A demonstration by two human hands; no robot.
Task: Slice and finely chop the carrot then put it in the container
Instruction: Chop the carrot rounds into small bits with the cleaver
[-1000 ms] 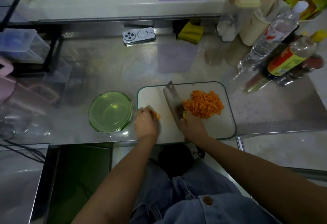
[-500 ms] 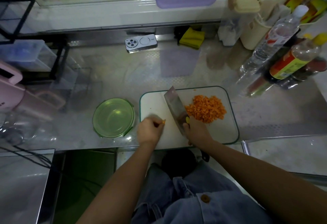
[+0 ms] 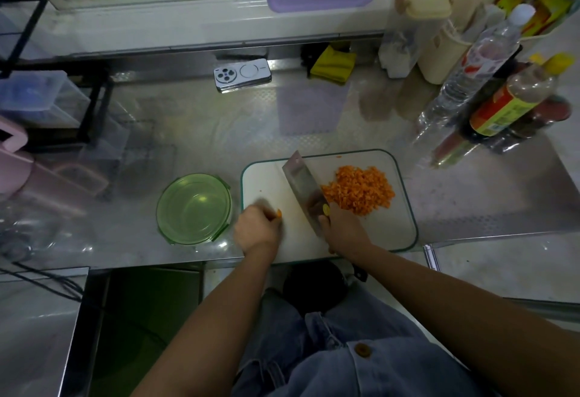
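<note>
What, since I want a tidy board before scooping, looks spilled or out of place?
Little. A few carrot bits lie stray on the cutting board, away from the chopped pile. The green container sits upright, empty.

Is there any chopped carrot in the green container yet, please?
No, the green container holds nothing; the chopped carrot lies on the cutting board.

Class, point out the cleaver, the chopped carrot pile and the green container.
cleaver (image 3: 303,181), head view, flat of the blade.
chopped carrot pile (image 3: 361,191), head view, middle of heap.
green container (image 3: 194,208), head view, bare inside bottom.
</note>
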